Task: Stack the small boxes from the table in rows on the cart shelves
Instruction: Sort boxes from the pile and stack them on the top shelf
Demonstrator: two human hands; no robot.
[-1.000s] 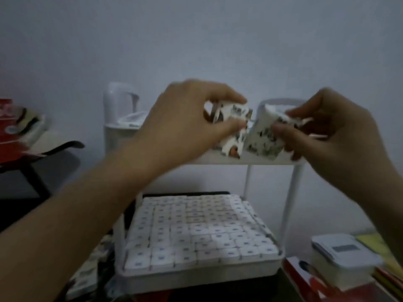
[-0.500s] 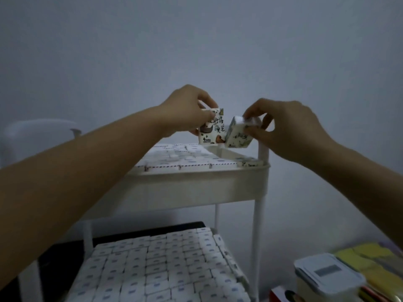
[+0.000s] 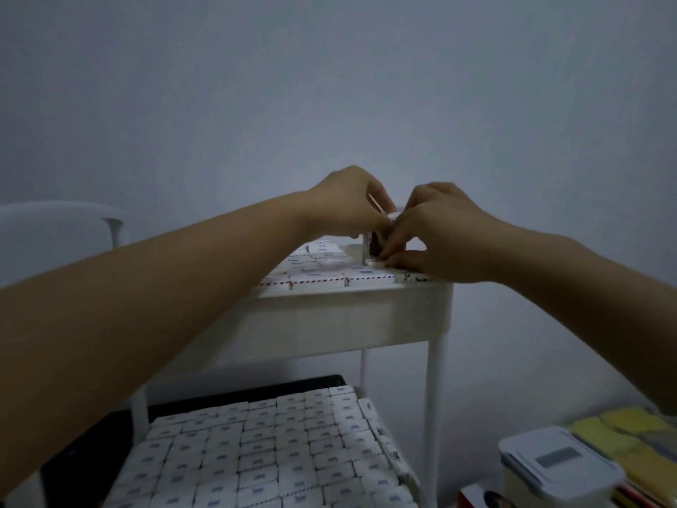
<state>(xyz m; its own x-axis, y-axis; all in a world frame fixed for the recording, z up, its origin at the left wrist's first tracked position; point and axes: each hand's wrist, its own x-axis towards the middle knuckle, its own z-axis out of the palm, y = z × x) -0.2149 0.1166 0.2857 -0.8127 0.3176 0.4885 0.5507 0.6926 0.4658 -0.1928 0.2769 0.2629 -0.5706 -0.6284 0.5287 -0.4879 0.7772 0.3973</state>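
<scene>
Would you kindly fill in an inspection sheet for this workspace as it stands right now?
Surface: white top shelf, almost full.
Job's things: small boxes lying in flat rows on the top shelf; lower rows pack the shelf beneath; one upright box at the top shelf's far right.
Clutter: lidded container and yellow items, lower right.
Hands: left hand grips the upright box from above; right hand has curled fingers at its base, grasp unclear.
Cables: nothing seen.
Surroundings: plain wall; white chair at left.
</scene>
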